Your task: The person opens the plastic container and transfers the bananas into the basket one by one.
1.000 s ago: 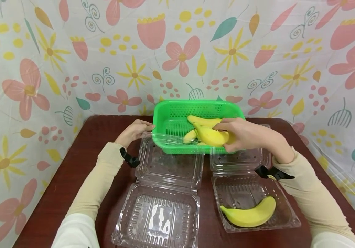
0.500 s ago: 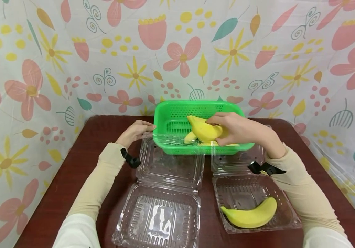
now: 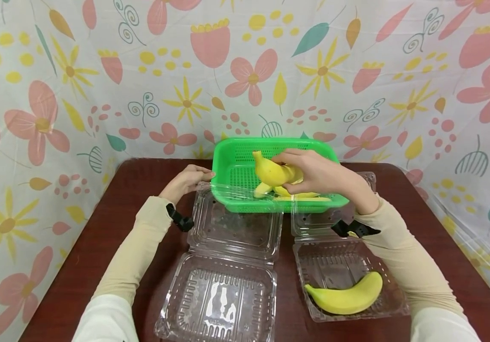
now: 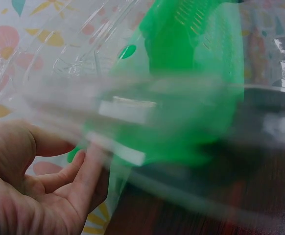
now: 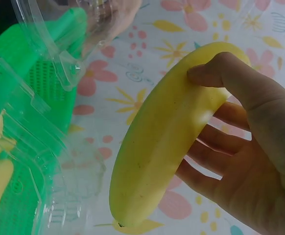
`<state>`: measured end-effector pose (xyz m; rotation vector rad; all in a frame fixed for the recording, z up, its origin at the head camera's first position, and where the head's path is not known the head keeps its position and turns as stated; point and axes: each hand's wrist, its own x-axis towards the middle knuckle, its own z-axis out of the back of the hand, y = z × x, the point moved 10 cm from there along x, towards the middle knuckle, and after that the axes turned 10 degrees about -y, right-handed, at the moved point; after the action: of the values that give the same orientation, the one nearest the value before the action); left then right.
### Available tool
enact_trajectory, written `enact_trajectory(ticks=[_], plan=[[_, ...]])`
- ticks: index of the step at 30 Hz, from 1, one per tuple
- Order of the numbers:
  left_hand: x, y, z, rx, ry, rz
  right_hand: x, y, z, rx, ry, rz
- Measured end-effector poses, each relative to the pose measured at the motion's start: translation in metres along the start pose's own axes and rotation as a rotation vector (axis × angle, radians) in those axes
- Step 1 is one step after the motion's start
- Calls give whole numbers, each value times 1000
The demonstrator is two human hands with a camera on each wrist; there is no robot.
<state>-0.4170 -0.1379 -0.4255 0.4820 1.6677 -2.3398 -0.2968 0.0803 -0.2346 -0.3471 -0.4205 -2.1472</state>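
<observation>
My right hand (image 3: 315, 173) grips a yellow banana (image 3: 272, 172) above the green plastic basket (image 3: 221, 166), its stem end pointing up and to the left. In the right wrist view the thumb lies across the banana (image 5: 157, 142) and the fingers curl behind it. More bananas (image 3: 300, 194) lie in the basket under that hand, partly hidden. At the basket's left end my left hand (image 3: 187, 181) pinches the rim; the left wrist view shows the thumb and fingers (image 4: 86, 178) there, partly behind blurred clear plastic.
Two clear clamshell boxes stand with lids raised against the basket's front. The left box (image 3: 176, 285) holds nothing visible; the right box (image 3: 302, 259) holds one banana (image 3: 347, 294). All rest on a dark red table (image 3: 99, 228), before a flowered cloth (image 3: 142, 71).
My right hand has lifted the banana up and leftward over the basket, tilting its stem end more upright. More of the bananas beneath shows. My left hand stays at the basket's rim.
</observation>
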Motion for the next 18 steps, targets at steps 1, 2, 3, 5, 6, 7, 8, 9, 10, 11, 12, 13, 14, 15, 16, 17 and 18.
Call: enact_trajectory(ticks=[1, 2, 3, 5, 6, 7, 8, 9, 10, 11, 12, 13, 14, 15, 16, 17, 18], plan=[[0, 0, 0, 1, 4, -2, 1, 0, -1, 6, 0, -2], [0, 0, 0, 1, 3, -3, 2, 0, -2, 14, 1, -4], [0, 0, 0, 0, 4, -3, 3, 0, -3, 20, 5, -7], [1, 0, 0, 3, 5, -4, 3, -2, -7, 32, 16, -18], [1, 0, 0, 3, 8, -5, 4, -3, -8, 37, 21, -21], [1, 0, 0, 4, 10, -6, 4, -3, -9, 40, 25, -26], [1, 1, 0, 5, 11, -7, 5, -4, -10, 41, 26, -27], [1, 1, 0, 6, 13, -9, 5, -4, -11, 41, 26, -28], [1, 1, 0, 8, 13, -10, 6, -5, -12, 41, 26, -26], [1, 1, 0, 6, 13, -10, 7, -5, -12, 40, 24, -23], [1, 1, 0, 6, 14, -10, 8, -6, -12, 40, 19, -22], [1, 1, 0, 9, 13, -11, 9, -6, -12, 41, 15, -21], [1, 0, 0, 16, 12, -12, 10, -7, -12, 42, 11, -19], [1, 0, 0, 25, 11, -13, 11, -7, -13, 44, 9, -19], [1, 0, 0, 26, 9, -13, 12, -8, -13, 45, 9, -20], [0, 0, 0, 27, 8, -12, 13, -9, -14, 47, 10, -23], [0, 0, 0, 29, 8, -11, 13, -10, -16, 51, 13, -27]])
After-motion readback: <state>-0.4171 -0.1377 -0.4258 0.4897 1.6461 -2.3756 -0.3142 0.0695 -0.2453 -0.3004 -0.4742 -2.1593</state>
